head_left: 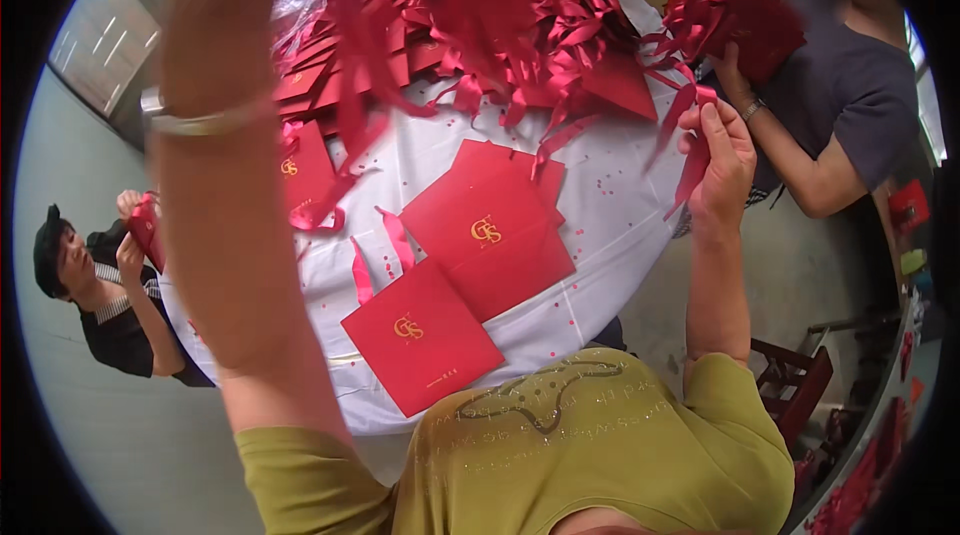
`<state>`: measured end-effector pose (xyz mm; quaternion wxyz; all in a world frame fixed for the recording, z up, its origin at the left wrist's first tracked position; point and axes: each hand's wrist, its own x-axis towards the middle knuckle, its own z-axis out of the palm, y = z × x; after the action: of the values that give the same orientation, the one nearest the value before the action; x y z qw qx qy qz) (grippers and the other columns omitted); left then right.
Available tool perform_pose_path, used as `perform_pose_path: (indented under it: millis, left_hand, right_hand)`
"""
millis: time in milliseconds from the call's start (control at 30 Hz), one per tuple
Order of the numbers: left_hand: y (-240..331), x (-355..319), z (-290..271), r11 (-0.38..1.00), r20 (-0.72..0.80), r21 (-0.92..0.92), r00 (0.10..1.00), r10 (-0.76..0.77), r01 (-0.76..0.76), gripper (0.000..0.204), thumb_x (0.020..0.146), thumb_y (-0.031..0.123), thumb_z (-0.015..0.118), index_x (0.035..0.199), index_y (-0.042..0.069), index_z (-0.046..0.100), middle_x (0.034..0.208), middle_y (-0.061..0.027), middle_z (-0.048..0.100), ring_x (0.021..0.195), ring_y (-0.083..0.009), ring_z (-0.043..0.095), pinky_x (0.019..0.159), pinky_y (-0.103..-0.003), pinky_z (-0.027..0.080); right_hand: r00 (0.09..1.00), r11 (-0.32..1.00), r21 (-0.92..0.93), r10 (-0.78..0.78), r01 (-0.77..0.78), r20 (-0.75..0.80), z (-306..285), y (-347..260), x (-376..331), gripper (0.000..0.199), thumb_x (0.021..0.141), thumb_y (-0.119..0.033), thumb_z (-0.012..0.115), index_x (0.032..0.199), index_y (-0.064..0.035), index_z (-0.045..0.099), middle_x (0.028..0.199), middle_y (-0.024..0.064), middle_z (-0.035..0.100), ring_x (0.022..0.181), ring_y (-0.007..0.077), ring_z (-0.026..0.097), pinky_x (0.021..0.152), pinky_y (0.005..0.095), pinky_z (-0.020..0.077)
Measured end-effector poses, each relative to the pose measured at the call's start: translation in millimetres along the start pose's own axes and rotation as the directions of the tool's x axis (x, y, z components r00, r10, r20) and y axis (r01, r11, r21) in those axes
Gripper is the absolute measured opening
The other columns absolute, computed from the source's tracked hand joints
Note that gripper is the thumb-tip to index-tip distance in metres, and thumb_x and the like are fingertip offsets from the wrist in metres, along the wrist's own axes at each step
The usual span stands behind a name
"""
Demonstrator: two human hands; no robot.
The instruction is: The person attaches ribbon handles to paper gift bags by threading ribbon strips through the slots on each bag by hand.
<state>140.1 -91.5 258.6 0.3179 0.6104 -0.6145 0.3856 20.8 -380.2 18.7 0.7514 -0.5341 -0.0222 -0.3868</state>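
Gold monograms (486, 231) mark the red cards (440, 355); the olive shirt (620, 470) bears lettering (550, 410), seemingly too faint to read.

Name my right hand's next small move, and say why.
I'd gently draw your right hand outward, probably just enough to straighten the ribbon: your grip already pinches it, it looks bent above your fingers, and its tail hangs loose below.

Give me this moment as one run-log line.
left arm: raised, fingers out of view | right hand: pinching red ribbon | white tablecloth: gold-printed red cards
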Motion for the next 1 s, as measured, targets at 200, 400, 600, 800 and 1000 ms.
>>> perform_pose_path:
  millis: [200, 400, 600, 800, 1000]
  left_hand:
    - [-17.2, -74.4, 187.8, 0.735, -0.175, -0.227, 0.716, -0.676, 0.638, 0.026, 0.077, 0.006, 0.055, 0.098, 0.001, 0.070, 0.079, -0.0111, 0.070, 0.070, -0.0188, 0.065, 0.066, -0.035, 0.052]
    - [30.7, -147.2, 236.9, 0.842, 0.649, -0.104, 0.678, -0.346, 0.529, 0.056, 0.079, 0.024, 0.072, 0.129, 0.003, 0.057, 0.127, -0.0250, 0.059, 0.120, -0.0348, 0.057, 0.102, -0.039, 0.045]
    - [1.9, -128.2, 120.7, 0.630, 0.491, -0.092, 0.586, -0.645, 0.771, 0.035, 0.087, 0.012, 0.069, 0.120, 0.004, 0.065, 0.083, -0.0086, 0.071, 0.067, -0.0118, 0.063, 0.060, -0.028, 0.051]
    - [11.1, -222.0, -3.4, 0.503, 0.594, 0.415, 0.193, -0.781, 0.758, 0.046, 0.079, 0.019, 0.076, 0.118, -0.002, 0.063, 0.102, -0.0195, 0.070, 0.089, -0.0247, 0.070, 0.078, -0.035, 0.055]
    - [72.5, -286.3, -23.8, 0.551, 0.573, 0.524, 0.210, -0.792, 0.649, 0.029, 0.078, 0.007, 0.069, 0.105, -0.001, 0.064, 0.105, -0.0184, 0.064, 0.099, -0.0375, 0.063, 0.083, -0.041, 0.052]
  right_hand:
    - [0.992, 0.996, -0.067, 0.057, -0.064, -0.111, -1.6, 4.1, -9.1, 0.015, 0.094, -0.014, 0.062, 0.102, -0.0015, 0.065, 0.082, 0.0040, 0.068, 0.070, 0.0079, 0.061, 0.058, 0.0200, 0.0468]
    - [0.983, 0.959, -0.220, 0.170, -0.181, -0.066, -34.6, 46.2, 0.0, 0.015, 0.093, -0.012, 0.064, 0.104, -0.0015, 0.066, 0.086, 0.0021, 0.068, 0.073, 0.0056, 0.061, 0.060, 0.0181, 0.0472]
    - [0.967, 0.885, -0.397, 0.253, -0.242, -0.027, -56.2, 64.4, -2.6, 0.015, 0.093, -0.014, 0.065, 0.105, -0.0043, 0.067, 0.090, 0.0006, 0.069, 0.078, 0.0057, 0.064, 0.061, 0.0180, 0.0470]
    - [0.978, 0.794, -0.599, 0.189, -0.098, 0.091, -48.6, 74.2, -12.0, 0.016, 0.093, -0.012, 0.065, 0.103, -0.0003, 0.066, 0.090, 0.0010, 0.068, 0.080, 0.0048, 0.059, 0.067, 0.0192, 0.0469]
    - [0.955, 0.722, -0.685, 0.121, 0.103, 0.271, -35.0, 86.9, -4.2, 0.015, 0.091, -0.010, 0.066, 0.101, 0.0017, 0.066, 0.089, 0.0012, 0.067, 0.082, 0.0069, 0.059, 0.075, 0.0225, 0.0482]
